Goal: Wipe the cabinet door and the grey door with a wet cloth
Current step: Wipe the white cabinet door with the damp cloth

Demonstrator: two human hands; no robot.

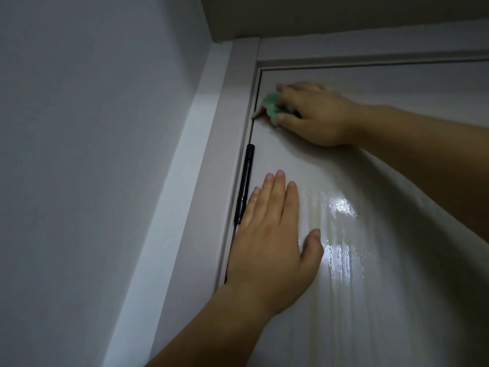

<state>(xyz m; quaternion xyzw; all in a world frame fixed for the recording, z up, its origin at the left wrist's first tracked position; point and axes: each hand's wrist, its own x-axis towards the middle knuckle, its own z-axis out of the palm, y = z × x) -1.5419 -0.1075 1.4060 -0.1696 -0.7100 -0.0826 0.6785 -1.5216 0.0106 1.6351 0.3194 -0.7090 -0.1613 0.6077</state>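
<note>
head view, looking up at the top hinge-side corner of a doorway. a plain pale wall (92,154) fills the left of the field. the grey door (397,181) fills the right; its glossy face carries streaked highlights below centre that read as a wet film, so that part is judged already wiped. the door frame (201,160) runs as a pale band between wall and door and turns along the top. the left hand (272,247) lies flat on the door, fingers straight, thumb spread, grasping nothing; it appears to brace the panel. the right hand (315,115) is higher, near the top corner, fingers and thumb curled round the cloth and pressing it to the door. a black hinge (245,181) sits at the door's edge, just beside the left fingertips and below the cloth. the green cloth (270,107), bunched, with a small red patch, touches the door, and its tip reaches the frame edge. step in hand: wiping the grey door's upper corner. next move, by judgement: sweep rightward along the top edge with even pressure, keeping the cloth out of the hinge gap. the cabinet door is not in view.
</note>
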